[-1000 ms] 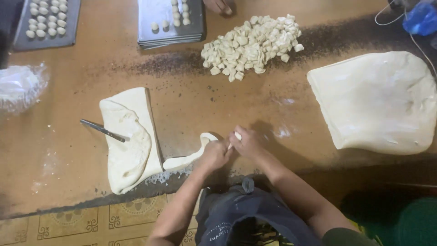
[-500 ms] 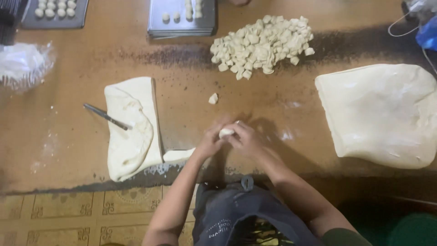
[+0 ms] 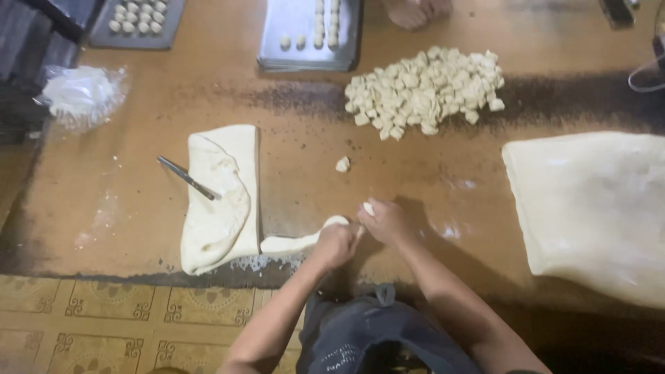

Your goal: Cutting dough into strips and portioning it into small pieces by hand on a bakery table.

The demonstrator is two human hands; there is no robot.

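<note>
My left hand (image 3: 337, 244) grips the end of a dough strip (image 3: 294, 242) that runs back to a folded dough sheet (image 3: 218, 197) at the table's near edge. My right hand (image 3: 385, 221), touching the left, pinches a small dough bit (image 3: 368, 208) at the strip's tip. One loose dough piece (image 3: 343, 164) lies just beyond my hands. A pile of cut dough pieces (image 3: 422, 90) sits farther back. A knife (image 3: 187, 178) rests across the folded sheet.
A big flat dough slab (image 3: 596, 208) covers the right side. Two metal trays (image 3: 308, 38) (image 3: 138, 21) with small dough balls stand at the back. A plastic bag (image 3: 82, 93) lies at the left. Another person's hand (image 3: 415, 10) shows at the top edge.
My hands pinched a piece off the strip and it now lies on the table beyond them. The hands stay together at the strip's end; the camera has shifted.
</note>
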